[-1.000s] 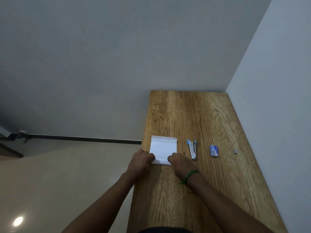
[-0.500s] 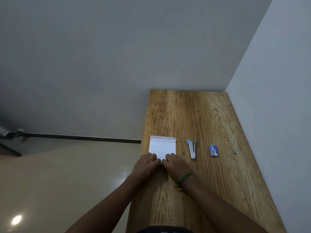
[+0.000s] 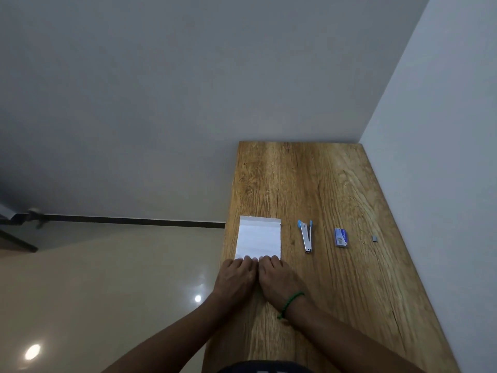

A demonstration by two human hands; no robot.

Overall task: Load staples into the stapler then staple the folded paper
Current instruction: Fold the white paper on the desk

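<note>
- Head view: both forearms reach forward from the lower edge of the picture and meet over the near left part of the table (image 3: 336, 184). The left one comes in from over the floor (image 3: 107, 278), and the right one lies slantwise across the wood.
- The left hand (image 3: 236, 278) is palm down with its back toward the camera. Its fingers are stretched forward and close together, with the tips pressing on the near edge of the paper (image 3: 259, 235). It is flat and grips nothing.
- The right hand (image 3: 277, 278) lies the same way just beside it, and the two hands touch along their inner sides. Its fingers are also stretched out, with the tips on the same near edge, and it grips nothing.
- A green bracelet (image 3: 291, 302) circles the right wrist.
- The paper is white and folded, lying flat near the table's left edge. A narrow band of the lower layer shows along its far side, and its near edge is covered by the fingertips.
- The stapler (image 3: 306, 236) lies to the right of the paper, apart from it and from both hands. It lies lengthwise, with the blue end away from the person and the metal tip toward them.
- A small blue box (image 3: 340, 237) lies farther right, apart from the stapler. Its print is too small to read.
- A small grey piece (image 3: 374, 238) lies farther right again, close to the wall (image 3: 443, 157). It is too small to tell what it is.
</note>
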